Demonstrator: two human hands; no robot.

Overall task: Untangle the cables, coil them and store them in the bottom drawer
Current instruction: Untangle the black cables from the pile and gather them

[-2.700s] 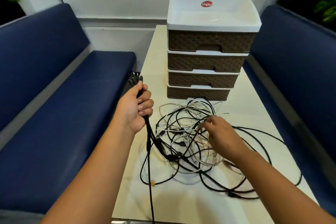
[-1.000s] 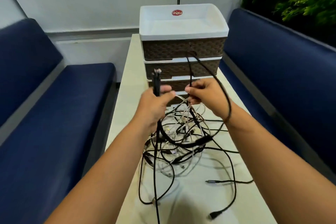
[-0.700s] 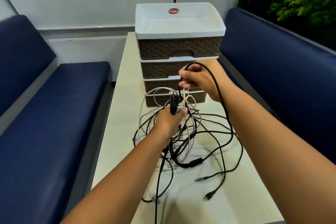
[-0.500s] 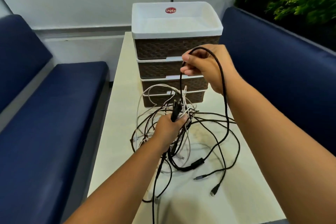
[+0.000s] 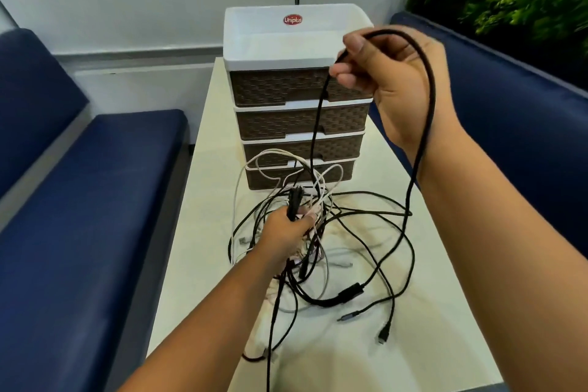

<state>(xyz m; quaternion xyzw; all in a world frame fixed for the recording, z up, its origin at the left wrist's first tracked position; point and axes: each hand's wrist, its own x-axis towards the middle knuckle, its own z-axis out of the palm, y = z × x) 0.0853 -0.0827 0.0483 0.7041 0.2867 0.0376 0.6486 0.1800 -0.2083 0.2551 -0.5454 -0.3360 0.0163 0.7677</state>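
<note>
With the right hand (image 5: 391, 86) pinching 1 black cable (image 5: 424, 124) high and the left hand (image 5: 286, 232) gripping a bundle of plugs in the tangle (image 5: 334, 248) on the worktop (image 5: 445, 344), lift slowly, shaking snags loose rather than yanking knots tight.

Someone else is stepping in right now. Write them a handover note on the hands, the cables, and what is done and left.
Left hand: low over the table, gripping a bunch of black cable ends above the tangle.
Right hand: raised in front of the drawer unit, pinching one long black cable that loops over the hand and runs down into the pile.
Tangle of black and white cables: on the cream table, in front of the brown woven-pattern four-drawer unit with white top.
Bottom drawer: closed.
Done: one black cable partly lifted out.
Left: free it, untangle the rest, coil each, open the bottom drawer, store them.
</note>
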